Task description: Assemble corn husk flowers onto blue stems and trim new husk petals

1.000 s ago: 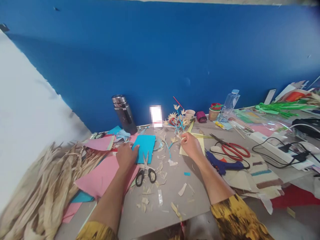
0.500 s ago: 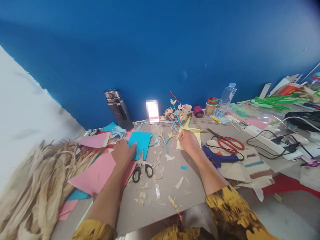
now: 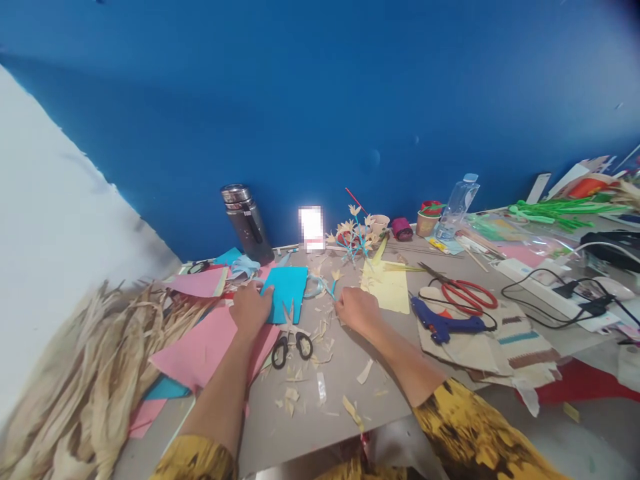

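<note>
While my left hand (image 3: 250, 310) lies flat, pinning the turquoise card (image 3: 287, 290) at its 1 o'clock, my right hand (image 3: 356, 312) touches the blue-stemmed husk flower (image 3: 330, 285) at 11 o'clock; grip unverifiable. Judged: pickup stage, demanding a fine pinch.

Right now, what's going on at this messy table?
A person is working among paper scraps. Their left hand rests on the edge of a blue paper sheet. Their right hand reaches for a little blue stem beside it. Black scissors lie untouched between the hands, and a yellow sheet lies further right.
</note>
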Motion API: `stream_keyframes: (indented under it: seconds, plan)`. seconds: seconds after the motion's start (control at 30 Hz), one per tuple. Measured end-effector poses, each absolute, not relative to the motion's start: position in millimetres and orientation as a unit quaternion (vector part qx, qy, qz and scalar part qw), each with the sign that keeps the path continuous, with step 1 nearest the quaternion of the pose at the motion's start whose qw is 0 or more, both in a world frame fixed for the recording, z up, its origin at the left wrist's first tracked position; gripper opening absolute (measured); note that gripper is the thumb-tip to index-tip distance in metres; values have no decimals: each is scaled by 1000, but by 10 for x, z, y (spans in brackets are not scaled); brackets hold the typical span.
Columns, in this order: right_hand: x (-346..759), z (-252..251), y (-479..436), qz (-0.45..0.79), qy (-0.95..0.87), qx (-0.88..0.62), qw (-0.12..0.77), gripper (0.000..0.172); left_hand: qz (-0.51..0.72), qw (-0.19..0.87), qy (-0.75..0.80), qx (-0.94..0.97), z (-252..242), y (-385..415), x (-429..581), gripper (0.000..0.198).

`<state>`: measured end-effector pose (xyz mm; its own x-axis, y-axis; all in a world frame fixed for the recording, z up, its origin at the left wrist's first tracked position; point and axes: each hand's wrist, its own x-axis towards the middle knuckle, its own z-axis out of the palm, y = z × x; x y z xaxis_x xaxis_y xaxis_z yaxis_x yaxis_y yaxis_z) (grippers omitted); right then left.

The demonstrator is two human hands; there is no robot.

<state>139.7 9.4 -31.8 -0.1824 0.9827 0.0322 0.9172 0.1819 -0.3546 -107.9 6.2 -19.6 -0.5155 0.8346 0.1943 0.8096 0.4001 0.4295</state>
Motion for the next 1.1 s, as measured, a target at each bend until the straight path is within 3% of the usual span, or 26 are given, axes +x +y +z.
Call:
stream_keyframes:
  seconds: [0.1, 0.27, 0.33, 0.6, 0.8, 0.87, 1.03, 1.1]
  plan:
    - [1404, -290, 114, 123, -745, -636, 159, 18, 247, 26, 835, 491, -187, 79, -1091, 42]
    - [1410, -255, 116, 124, -725, -590, 334, 15, 242, 31, 835, 492, -219, 122, -1135, 41]
    - [1402, -266, 116, 145, -717, -576, 364, 13, 250, 35, 833, 492, -234, 134, -1149, 38]
    - [1391, -291, 156, 422, -644, -539, 342, 13, 375, 79, 801, 459, -274, 186, -1251, 25]
    - [1461, -246, 178, 525, -643, -475, 293, 19, 528, 130, 731, 414, -293, 246, -1297, 19]
    - [1464, -244, 166, 502, -658, -465, 313, 18, 542, 129, 726, 402, -278, 250, -1282, 18]
    - [1436, -308, 170, 264, -725, -457, 442, 12, 583, 119, 707, 383, -239, 237, -1262, 20]
    - [1444, -338, 197, 241, -708, -467, 472, 12, 625, 122, 687, 350, -232, 234, -1268, 21]
